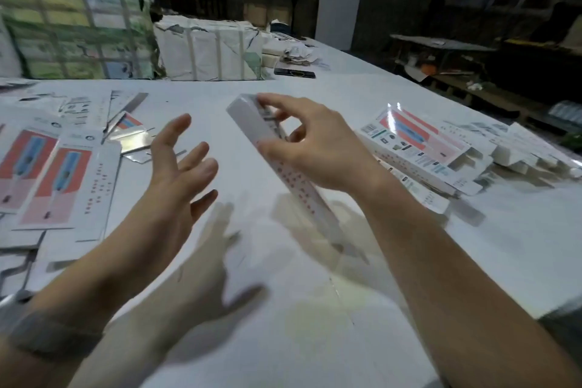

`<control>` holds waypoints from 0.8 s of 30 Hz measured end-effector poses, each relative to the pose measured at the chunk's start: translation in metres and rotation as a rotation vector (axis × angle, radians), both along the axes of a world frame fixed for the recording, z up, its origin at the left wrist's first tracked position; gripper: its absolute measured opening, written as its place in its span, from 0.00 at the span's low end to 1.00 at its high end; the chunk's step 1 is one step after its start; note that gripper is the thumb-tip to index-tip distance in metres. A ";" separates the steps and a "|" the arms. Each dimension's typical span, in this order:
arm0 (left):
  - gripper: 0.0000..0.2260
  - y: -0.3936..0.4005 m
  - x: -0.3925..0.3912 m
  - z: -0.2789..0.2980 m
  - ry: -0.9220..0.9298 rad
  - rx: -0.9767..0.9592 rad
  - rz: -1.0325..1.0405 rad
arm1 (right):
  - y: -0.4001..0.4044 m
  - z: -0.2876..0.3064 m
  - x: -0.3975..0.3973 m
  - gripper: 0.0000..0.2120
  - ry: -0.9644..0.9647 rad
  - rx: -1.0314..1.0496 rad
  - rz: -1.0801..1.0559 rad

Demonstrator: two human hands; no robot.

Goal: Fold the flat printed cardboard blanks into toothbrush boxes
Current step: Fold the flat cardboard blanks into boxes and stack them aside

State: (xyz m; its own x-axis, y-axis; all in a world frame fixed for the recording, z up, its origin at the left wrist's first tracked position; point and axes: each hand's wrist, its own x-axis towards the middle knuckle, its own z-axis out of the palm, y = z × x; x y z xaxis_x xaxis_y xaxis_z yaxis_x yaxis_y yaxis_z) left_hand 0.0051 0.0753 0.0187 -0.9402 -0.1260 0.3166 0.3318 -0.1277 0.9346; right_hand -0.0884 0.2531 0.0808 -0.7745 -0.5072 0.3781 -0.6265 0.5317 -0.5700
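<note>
White worktable [315, 309], dim workshop behind | long white folded cardboard box [285, 167] tilted above centre, pinched by right hand [318, 148] | left hand [179, 167] spread, empty | flat printed blanks [63, 179] far left | light, crushable: hold by edges

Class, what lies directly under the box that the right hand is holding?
Under the box shows bare white table with the box's shadow. The right hand hides the part behind it.

the box's [252, 123] far face hides behind the right hand [315, 148].
</note>
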 end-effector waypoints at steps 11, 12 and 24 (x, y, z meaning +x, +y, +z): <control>0.30 -0.027 -0.016 -0.028 -0.002 -0.230 0.085 | 0.110 -0.003 -0.098 0.21 0.013 0.306 -0.887; 0.30 -0.030 -0.017 -0.030 0.007 -0.243 0.087 | 0.110 -0.006 -0.099 0.21 0.012 0.311 -0.894; 0.18 -0.064 -0.012 -0.017 -0.220 -1.351 0.759 | 0.013 -0.026 -0.035 0.13 0.234 0.018 -0.141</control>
